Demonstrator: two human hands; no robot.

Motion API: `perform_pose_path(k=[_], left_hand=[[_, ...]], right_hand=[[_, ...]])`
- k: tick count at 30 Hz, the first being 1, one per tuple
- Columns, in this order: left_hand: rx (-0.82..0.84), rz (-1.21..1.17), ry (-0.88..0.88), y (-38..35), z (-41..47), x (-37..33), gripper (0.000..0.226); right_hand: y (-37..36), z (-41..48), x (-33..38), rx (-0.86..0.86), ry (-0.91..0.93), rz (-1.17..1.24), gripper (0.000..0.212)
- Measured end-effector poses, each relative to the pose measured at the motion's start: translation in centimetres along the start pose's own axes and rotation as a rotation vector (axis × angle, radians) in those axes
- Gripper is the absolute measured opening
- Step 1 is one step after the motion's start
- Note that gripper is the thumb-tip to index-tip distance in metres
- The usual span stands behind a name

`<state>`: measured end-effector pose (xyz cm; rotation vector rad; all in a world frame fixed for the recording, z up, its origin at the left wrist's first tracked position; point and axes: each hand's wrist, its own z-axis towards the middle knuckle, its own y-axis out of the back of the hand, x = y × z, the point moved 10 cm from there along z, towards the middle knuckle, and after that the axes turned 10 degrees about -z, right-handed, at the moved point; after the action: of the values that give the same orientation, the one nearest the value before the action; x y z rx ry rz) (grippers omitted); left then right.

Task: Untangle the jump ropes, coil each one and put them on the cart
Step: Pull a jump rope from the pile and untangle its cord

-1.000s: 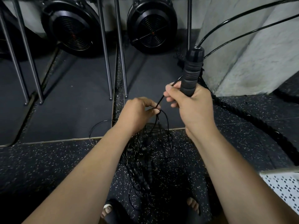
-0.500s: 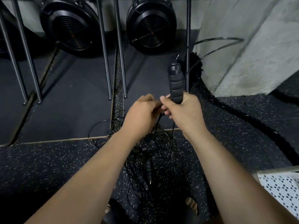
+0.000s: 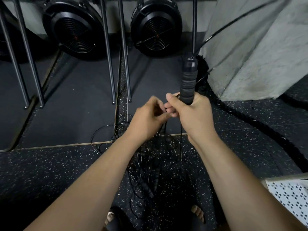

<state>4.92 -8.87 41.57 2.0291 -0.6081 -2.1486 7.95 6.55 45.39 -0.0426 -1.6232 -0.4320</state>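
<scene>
Nearest, between the person's feet, the tangle (image 3: 150, 172) of thin black jump ropes lies on the speckled floor (image 3: 50, 172), with several handles buried in it. It looks to be down there so its weight holds the knots while one rope is worked free.

Just above it, the left grip (image 3: 146, 120) has its fingers curled and appears to pinch a strand (image 3: 165, 130) that drops straight into the tangle. Blur hides the fingertips. Touching it, the right grip (image 3: 191, 114) is closed around the lower end of a handle (image 3: 188, 80) held upright, most of which stands out above the fist. Held high, it likely keeps the freed length off the pile.

From the handle's top, the cord (image 3: 233, 25) arcs up and to the right, clear of both grips. So the rope in hand is partly above the right grip and partly below the left. The rest is well under both.

The cart (image 3: 290, 197), a white perforated corner, sits low on the right, apart from the hands, and no rope shows on what is visible of it.

Farther off, a thick rope (image 3: 250, 120) crosses the floor, and two fans (image 3: 73, 29) stand at the wall.
</scene>
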Motion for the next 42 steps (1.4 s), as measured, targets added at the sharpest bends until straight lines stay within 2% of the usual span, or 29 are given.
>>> perform_pose_path(k=[4,6,10,15,17,19,23,27,34,39,42], left_hand=[[0.261,0.044,0.081,-2.4,-0.7,0.8,0.031],[0.311,-0.004,0.087,-2.6,-1.0,0.7,0.028],[0.222,-0.02,0.045,-0.3,-0.1,0.2,0.024],[0.015,-0.322,0.007,2.9,0.3,-0.7,0.029],[-0.019,-0.268,-0.032,4.2,0.7,-0.6,0.022],[0.019,-0.161,-0.043,4.6,0.8,-0.1,0.01],[0.123,-0.081,0.008,3.1,0.5,0.5,0.031],[0.171,-0.109,-0.014,1.7,0.6,0.1,0.037],[0.392,-0.106,0.02,-2.7,-0.6,0.7,0.008],[0.4,0.071,0.079,-3.3,-0.7,2.6,0.007],[0.336,0.192,0.078,-2.4,-0.3,3.1,0.009]], right_hand=[[0.6,0.5,0.3,-0.003,0.002,0.036,0.013],[1.2,0.8,0.0,-0.024,-0.007,0.046,0.012],[2.9,1.4,-0.5,-0.082,-0.02,0.052,0.012],[4.6,2.1,-0.7,-0.155,-0.027,0.066,0.019],[5.5,2.4,-0.9,-0.177,-0.047,0.102,0.023],[5.7,2.5,-1.2,-0.158,-0.066,0.128,0.026],[4.6,2.3,-1.4,-0.105,-0.079,0.138,0.024],[3.0,2.0,-1.1,-0.043,-0.082,0.149,0.016],[2.3,1.7,-0.7,-0.014,-0.098,0.213,0.016],[2.8,1.7,-0.6,-0.01,-0.13,0.339,0.017],[2.7,1.7,-0.7,-0.002,-0.137,0.388,0.016]])
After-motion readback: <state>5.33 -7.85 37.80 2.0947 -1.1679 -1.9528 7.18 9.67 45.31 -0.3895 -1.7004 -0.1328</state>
